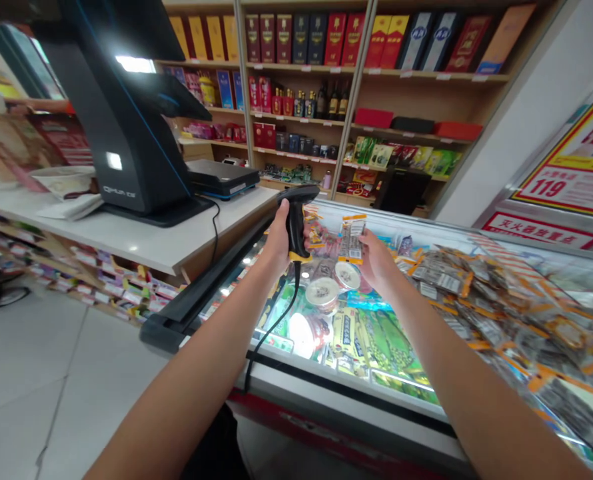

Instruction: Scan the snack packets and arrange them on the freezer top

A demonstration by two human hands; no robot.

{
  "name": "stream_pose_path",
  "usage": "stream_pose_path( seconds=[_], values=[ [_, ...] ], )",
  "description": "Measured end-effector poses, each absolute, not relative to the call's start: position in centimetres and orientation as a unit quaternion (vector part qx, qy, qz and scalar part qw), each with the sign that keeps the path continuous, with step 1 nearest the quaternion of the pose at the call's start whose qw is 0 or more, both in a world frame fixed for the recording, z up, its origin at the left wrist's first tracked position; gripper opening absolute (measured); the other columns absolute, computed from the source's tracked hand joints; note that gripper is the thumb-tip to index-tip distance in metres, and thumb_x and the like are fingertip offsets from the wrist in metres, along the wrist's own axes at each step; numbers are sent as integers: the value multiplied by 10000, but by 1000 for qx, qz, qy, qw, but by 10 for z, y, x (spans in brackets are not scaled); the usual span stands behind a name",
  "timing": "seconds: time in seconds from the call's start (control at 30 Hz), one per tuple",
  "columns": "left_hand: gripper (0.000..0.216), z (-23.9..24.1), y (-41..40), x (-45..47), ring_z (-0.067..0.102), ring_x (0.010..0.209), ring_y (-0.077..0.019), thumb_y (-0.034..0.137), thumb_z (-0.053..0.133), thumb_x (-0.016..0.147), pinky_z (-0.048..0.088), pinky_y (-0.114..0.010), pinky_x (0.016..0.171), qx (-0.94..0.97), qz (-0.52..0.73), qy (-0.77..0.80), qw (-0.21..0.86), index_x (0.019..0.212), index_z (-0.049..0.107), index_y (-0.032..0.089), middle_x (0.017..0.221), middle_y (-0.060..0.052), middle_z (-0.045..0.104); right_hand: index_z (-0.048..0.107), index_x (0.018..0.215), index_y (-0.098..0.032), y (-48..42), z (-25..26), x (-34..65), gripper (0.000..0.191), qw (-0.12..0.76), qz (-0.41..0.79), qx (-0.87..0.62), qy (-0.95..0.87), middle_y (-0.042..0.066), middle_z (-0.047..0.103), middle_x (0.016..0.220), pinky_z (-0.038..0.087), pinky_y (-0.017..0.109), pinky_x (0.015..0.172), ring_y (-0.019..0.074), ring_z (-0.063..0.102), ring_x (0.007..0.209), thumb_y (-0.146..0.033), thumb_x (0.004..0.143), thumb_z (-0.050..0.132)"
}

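Note:
My left hand (280, 235) is wrapped around the handle of a black and yellow barcode scanner (296, 223), whose cable hangs down over the freezer's front edge. In my right hand (374, 257) is a small snack packet (352, 239) with orange ends, pinched at its right side. A printed label with a barcode faces me on it. Both hands are above the glass top of a chest freezer (336, 393). To the right, a heap of similar snack packets (476, 300) lies on the glass. A few more orange packets (317, 233) lie behind the scanner.
At left, a white counter (171, 233) carries a black checkout terminal (126, 133) and a flat scale (224, 177). Shelves of boxes and bottles (301, 93) stand behind. A red-framed sign (541, 230) is at right. Part of another person's arm (41, 105) shows at far left.

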State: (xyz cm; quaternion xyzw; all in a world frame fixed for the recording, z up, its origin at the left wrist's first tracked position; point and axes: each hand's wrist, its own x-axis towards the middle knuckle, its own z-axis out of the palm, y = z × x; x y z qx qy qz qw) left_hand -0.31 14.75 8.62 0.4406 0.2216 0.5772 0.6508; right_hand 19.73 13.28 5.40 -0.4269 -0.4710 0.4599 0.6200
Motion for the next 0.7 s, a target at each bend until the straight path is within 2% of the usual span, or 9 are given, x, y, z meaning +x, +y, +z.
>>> stream_pose_path(
  seconds=[0.13, 0.3, 0.4, 0.5, 0.6, 0.7],
  values=[
    [626, 88, 121, 14, 498, 371, -110, 785, 453, 882, 352, -208, 361, 547, 457, 153, 685, 913, 601, 177, 537, 18, 538, 625, 938, -249, 119, 67, 216, 265, 709, 513, -357, -328, 3, 726, 782, 553, 323, 674, 210, 696, 746, -258, 759, 429],
    [696, 81, 104, 25, 513, 378, -127, 837, 515, 810, 392, -223, 360, 637, 340, 146, 676, 934, 604, 158, 540, 3, 561, 612, 859, -243, 117, 80, 233, 211, 756, 504, -340, -242, -21, 717, 725, 511, 259, 567, 162, 664, 632, -225, 796, 411],
    [669, 76, 100, 28, 517, 386, -127, 799, 500, 853, 409, -227, 369, 661, 301, 148, 672, 957, 602, 146, 560, -4, 575, 601, 851, -232, 118, 85, 239, 223, 769, 496, -338, -220, 5, 733, 741, 532, 274, 594, 177, 687, 664, -220, 799, 384],
    [647, 73, 99, 30, 525, 399, -122, 763, 467, 898, 415, -223, 385, 686, 276, 141, 659, 898, 605, 131, 567, -19, 579, 605, 873, -220, 118, 85, 241, 240, 769, 502, -327, -221, 24, 730, 733, 570, 325, 667, 208, 706, 703, -246, 803, 378],
    [665, 72, 97, 31, 528, 403, -120, 770, 432, 908, 410, -223, 387, 697, 260, 141, 653, 823, 595, 131, 567, -31, 577, 620, 896, -212, 119, 83, 242, 249, 767, 509, -316, -230, 29, 724, 726, 587, 372, 740, 227, 713, 731, -258, 805, 392],
    [657, 71, 98, 32, 534, 408, -122, 775, 443, 901, 413, -221, 392, 693, 259, 142, 658, 849, 593, 137, 573, -28, 584, 628, 902, -211, 119, 82, 242, 255, 764, 509, -316, -241, 30, 723, 734, 589, 386, 769, 233, 719, 772, -272, 812, 398]
  ],
)
